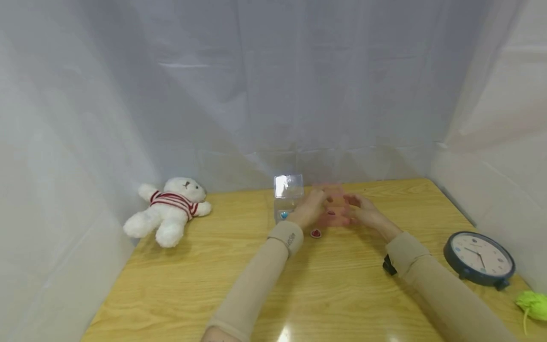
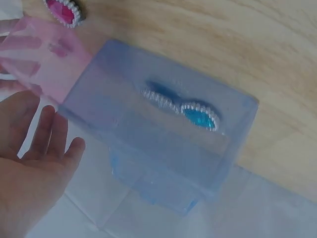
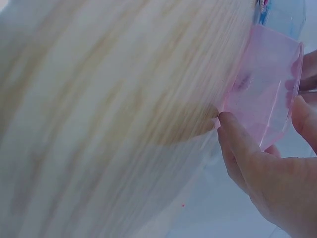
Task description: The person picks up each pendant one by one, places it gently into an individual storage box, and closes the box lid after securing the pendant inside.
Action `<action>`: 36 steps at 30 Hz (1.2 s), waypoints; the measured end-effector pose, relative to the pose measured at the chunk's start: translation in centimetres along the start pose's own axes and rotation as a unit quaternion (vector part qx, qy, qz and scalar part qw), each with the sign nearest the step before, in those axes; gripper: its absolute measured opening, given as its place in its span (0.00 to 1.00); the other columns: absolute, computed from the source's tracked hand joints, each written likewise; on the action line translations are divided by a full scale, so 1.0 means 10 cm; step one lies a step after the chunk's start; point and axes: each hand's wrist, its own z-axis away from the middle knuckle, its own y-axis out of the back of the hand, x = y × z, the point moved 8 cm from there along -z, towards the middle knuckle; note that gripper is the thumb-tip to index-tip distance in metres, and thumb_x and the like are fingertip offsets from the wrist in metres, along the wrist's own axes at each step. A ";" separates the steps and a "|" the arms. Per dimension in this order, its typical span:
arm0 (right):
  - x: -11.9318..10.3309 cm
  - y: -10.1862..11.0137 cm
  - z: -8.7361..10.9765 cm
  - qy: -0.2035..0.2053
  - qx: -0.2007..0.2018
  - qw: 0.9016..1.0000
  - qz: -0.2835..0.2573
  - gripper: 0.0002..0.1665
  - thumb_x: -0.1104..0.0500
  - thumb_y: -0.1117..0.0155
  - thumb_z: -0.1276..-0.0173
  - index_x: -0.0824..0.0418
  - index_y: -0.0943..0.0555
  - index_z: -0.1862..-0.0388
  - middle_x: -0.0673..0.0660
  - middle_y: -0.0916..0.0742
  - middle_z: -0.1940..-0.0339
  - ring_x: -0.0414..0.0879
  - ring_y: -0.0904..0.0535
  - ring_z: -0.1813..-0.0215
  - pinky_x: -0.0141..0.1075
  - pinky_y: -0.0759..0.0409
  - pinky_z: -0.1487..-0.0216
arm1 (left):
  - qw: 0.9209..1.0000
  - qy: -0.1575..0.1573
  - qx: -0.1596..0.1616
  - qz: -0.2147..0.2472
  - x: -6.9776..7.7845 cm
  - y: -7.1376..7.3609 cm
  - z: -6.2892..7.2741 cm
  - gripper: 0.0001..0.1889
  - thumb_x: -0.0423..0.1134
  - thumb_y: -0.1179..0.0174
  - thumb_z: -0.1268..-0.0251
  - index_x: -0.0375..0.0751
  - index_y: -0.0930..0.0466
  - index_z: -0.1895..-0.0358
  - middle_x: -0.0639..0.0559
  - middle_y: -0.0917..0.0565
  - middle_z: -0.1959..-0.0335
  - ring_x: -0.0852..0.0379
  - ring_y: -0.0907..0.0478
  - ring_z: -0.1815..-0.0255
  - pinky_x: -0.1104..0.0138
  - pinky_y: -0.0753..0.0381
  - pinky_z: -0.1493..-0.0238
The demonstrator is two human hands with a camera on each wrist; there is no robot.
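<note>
A see-through pink box (image 1: 338, 219) stands near the back of the table, with a small red piece (image 1: 331, 213) visible in it. On its left side is my left hand (image 1: 311, 209), fingers loosely bent near the box's edge. My right hand (image 3: 272, 173) is at the other side, its nearly straight fingers touching the box wall and its thumb apart. Left of the pink box stands a clear bluish box (image 2: 163, 134) with its lid (image 1: 288, 186) raised. It contains a blue gem piece (image 2: 200, 117) with a beaded silvery rim. A similar red gem piece (image 1: 315, 233) lies on the table in front.
A white teddy bear (image 1: 168, 211) in a striped top lies at the left. On the right are a round clock (image 1: 479, 254) and a bright green item (image 1: 533, 304). A black object (image 1: 389, 265) shows beside my right sleeve. Pale sheeting (image 1: 273, 95) surrounds the wooden table (image 1: 342, 294).
</note>
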 end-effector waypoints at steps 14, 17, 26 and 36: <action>-0.04 0.00 0.02 0.009 -0.002 1.000 0.016 0.40 0.66 0.46 0.18 0.74 0.51 0.16 0.78 0.44 0.16 0.72 0.41 0.17 0.57 0.22 0.24 | 0.997 -0.016 0.067 -0.026 0.11 0.40 0.15 0.31 0.46 0.37 0.24 0.53 0.32 0.21 0.46 0.27 0.23 0.47 0.28 0.22 0.50 0.24 0.22; -0.04 -0.01 0.03 0.010 -0.002 1.000 0.016 0.40 0.66 0.46 0.18 0.74 0.51 0.16 0.78 0.44 0.16 0.72 0.40 0.17 0.58 0.24 0.23 | 0.997 -0.014 0.077 -0.006 0.11 0.45 0.23 0.31 0.49 0.39 0.24 0.53 0.33 0.20 0.47 0.28 0.21 0.46 0.29 0.21 0.47 0.26 0.21; -0.01 0.02 0.03 0.029 -0.010 0.999 0.014 0.43 0.63 0.42 0.19 0.75 0.51 0.17 0.79 0.44 0.16 0.72 0.39 0.18 0.54 0.21 0.25 | 0.994 -0.013 0.104 0.030 0.10 0.49 0.49 0.25 0.53 0.42 0.23 0.47 0.24 0.30 0.47 0.18 0.35 0.50 0.20 0.35 0.55 0.16 0.33; 0.02 0.02 0.01 0.029 -0.014 0.999 0.011 0.46 0.59 0.38 0.21 0.74 0.50 0.17 0.78 0.44 0.16 0.68 0.36 0.19 0.40 0.14 0.33 | 0.999 -0.022 0.037 -0.001 0.04 0.31 0.71 0.16 0.49 0.42 0.20 0.43 0.18 0.42 0.50 0.14 0.53 0.57 0.18 0.56 0.73 0.16 0.58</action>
